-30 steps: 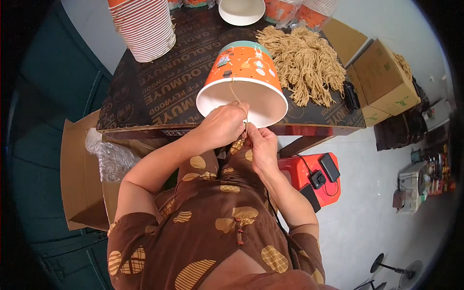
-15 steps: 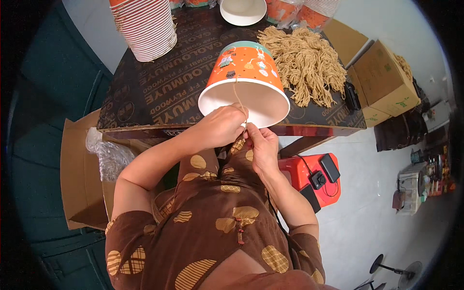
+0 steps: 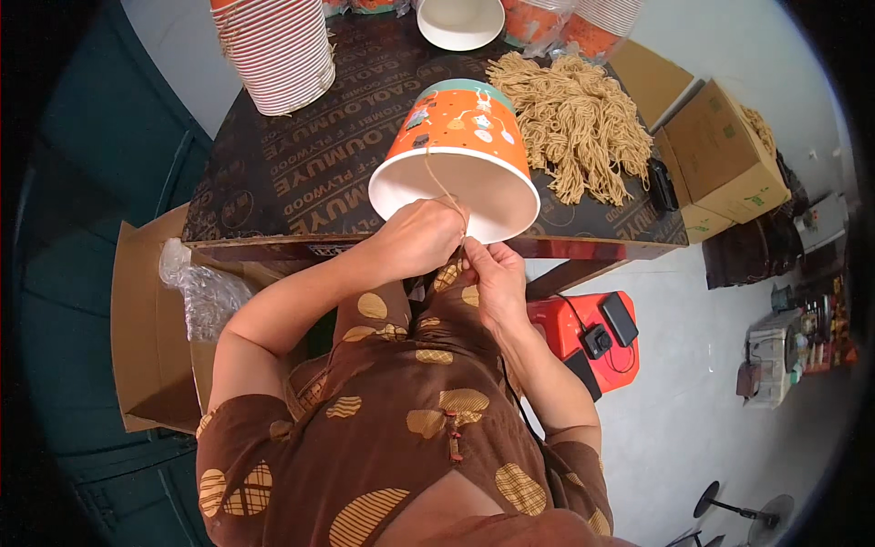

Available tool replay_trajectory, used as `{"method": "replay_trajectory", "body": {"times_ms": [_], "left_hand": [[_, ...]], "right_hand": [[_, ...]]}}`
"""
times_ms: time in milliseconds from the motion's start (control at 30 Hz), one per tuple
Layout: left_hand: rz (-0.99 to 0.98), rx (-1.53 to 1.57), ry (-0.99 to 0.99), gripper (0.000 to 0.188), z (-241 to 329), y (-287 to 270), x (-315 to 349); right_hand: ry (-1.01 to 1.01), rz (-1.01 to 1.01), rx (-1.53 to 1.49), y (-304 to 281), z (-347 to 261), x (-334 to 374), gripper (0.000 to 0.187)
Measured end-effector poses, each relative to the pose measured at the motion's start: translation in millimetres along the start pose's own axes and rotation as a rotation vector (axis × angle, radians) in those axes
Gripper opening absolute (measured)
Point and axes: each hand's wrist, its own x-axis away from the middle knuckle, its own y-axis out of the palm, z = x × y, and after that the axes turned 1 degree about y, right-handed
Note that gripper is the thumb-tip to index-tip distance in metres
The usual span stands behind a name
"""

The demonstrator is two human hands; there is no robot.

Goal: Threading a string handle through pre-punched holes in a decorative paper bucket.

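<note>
An orange paper bucket point(image 3: 460, 123) with a printed pattern and a green base band lies on its side at the table's front edge, its white mouth toward me. A thin tan cord point(image 3: 437, 179) runs from near the bucket's rim down across the mouth to my hands. My left hand point(image 3: 424, 235), in front of the mouth, is closed on the cord. Just to its right and lower, my right hand point(image 3: 497, 279) pinches the cord between thumb and fingers. The fingertips of the left hand are partly hidden.
A pile of tan cords point(image 3: 583, 128) lies right of the bucket on the dark table point(image 3: 301, 164). Stacked paper buckets point(image 3: 278, 59) stand far left, and a white bowl point(image 3: 460, 23) sits at the back. A red stool point(image 3: 565, 319) holding small black devices is below right; an open carton point(image 3: 150, 319) is left.
The bucket has turned slightly, and its rim has shifted a little to the left with the cord's upper end. Both hands stay almost in place, still holding the cord.
</note>
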Motion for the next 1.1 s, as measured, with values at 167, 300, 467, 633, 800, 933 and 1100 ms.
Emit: {"method": "replay_trajectory", "body": {"times_ms": [167, 300, 467, 633, 800, 933, 1100], "left_hand": [[0.031, 0.032, 0.044, 0.005, -0.9, 0.6, 0.4], [0.035, 0.016, 0.032, 0.005, -0.3, 1.9, 2.4], [0.103, -0.043, 0.097, 0.006, -2.3, 7.7, 4.6], [0.137, -0.073, 0.069, 0.009, 3.6, 7.4, 4.8], [0.132, -0.038, 0.080, 0.008, -4.2, 10.5, -0.1], [0.117, 0.074, 0.023, 0.010, -5.9, 7.2, -6.0], [-0.006, 0.121, -0.048, 0.013, 0.1, -8.0, -12.0]], "right_hand": [[-0.110, -0.125, 0.112, -11.4, 6.2, 4.0, 0.017], [-0.215, -0.059, 0.314, -14.0, 10.5, 12.5, 0.015], [-0.921, -0.005, 1.036, -13.3, -4.5, 26.8, 0.010], [-1.096, 0.012, 1.123, -7.7, -15.4, 28.2, 0.018], [-1.192, 0.067, 1.130, -8.7, -17.6, 7.6, 0.019], [-1.170, 0.037, 1.092, -9.5, -22.5, -3.7, 0.017], [-1.045, -0.017, 1.006, -10.8, -28.3, -2.4, 0.015]]}}
